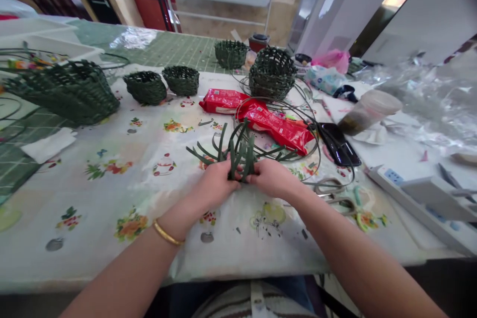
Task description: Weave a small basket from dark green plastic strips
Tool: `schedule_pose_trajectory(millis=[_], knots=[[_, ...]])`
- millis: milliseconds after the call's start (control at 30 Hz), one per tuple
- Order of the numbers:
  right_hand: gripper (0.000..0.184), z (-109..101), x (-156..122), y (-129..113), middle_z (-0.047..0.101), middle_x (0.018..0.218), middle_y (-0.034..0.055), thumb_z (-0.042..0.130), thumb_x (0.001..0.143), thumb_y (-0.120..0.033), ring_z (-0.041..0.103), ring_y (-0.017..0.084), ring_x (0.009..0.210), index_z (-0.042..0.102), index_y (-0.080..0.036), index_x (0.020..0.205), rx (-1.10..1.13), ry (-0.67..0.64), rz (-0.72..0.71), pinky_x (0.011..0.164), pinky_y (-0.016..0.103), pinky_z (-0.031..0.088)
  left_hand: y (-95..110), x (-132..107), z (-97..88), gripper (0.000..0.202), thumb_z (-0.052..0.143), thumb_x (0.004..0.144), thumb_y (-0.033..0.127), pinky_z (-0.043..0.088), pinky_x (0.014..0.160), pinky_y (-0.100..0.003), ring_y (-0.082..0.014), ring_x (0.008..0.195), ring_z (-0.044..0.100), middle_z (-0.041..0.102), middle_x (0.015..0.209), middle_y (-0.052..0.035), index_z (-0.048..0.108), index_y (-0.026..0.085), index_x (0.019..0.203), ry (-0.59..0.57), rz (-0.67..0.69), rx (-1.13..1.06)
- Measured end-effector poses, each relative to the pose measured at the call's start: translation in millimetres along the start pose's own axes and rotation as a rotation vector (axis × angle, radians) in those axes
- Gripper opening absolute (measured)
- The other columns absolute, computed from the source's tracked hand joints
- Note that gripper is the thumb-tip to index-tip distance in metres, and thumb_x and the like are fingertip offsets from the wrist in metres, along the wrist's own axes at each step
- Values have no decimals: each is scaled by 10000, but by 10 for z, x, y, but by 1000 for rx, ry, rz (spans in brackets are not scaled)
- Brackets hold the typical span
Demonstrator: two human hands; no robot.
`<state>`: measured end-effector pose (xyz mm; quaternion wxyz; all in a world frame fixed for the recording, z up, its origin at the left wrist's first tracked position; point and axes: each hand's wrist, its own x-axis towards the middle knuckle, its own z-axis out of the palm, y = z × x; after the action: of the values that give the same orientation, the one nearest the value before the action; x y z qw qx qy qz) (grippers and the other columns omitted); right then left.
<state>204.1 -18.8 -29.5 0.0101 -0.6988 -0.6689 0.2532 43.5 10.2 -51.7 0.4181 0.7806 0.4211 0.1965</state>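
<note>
Green strips [238,151], fanned out in a bundle, gripped from both sides over the flowered tablecloth [122,194]. Left hand [216,184] and right hand [274,178] both pinch the bundle's base. Red packets [276,124] lie just behind.

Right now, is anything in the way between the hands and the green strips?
No. The left hand and the right hand already grip the green strips from either side, fingers right on them. Nothing visible sits in between.
</note>
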Motion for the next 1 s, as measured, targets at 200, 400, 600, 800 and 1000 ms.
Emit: schedule_pose_trajectory(millis=[200, 400, 600, 800, 1000], knots=[[221, 39, -95, 34, 657, 729, 48, 505, 765, -336, 574, 171, 654, 677, -199, 773, 44, 23, -25, 508, 236, 324, -5, -86, 102, 239, 592, 662, 102, 457, 765, -309, -210, 838, 613, 686, 840, -19, 635, 211, 870, 109, 5, 99], [225, 74, -131, -34, 684, 818, 84, 509, 754, -312, 608, 211, 720, 688, -207, 842, -54, 60, 32, 533, 252, 339, 29, -87, 135, 204, 589, 655, 89, 467, 723, -293, -206, 810, 612, 678, 810, -29, 630, 193, 826, 124, -62, 87], [184, 141, -206, 60, 659, 730, 31, 513, 753, -282, 569, 160, 660, 672, -202, 796, 103, 122, -74, 514, 223, 307, 132, -127, 177, 277, 657, 624, 134, 440, 472, -206, -122, 590, 560, 633, 755, 5, 588, 166, 890, 48, -111, -257], [141, 143, -209, 152, 597, 655, -12, 530, 759, -275, 503, 113, 591, 625, -173, 770, 386, 141, -164, 524, 202, 334, 131, -26, 163, 217, 618, 727, 335, 192, 260, -160, -14, 273, 278, 470, 497, 69, 584, 147, 830, 30, -292, -495], [226, 164, -199, 189, 561, 623, -23, 440, 834, -349, 471, 89, 441, 591, -182, 854, 646, -41, -122, 439, 201, 351, 44, -22, -5, 298, 596, 744, 430, 123, 244, -160, -1, 228, 267, 507, 513, 64, 561, 145, 824, -148, -304, -601]])
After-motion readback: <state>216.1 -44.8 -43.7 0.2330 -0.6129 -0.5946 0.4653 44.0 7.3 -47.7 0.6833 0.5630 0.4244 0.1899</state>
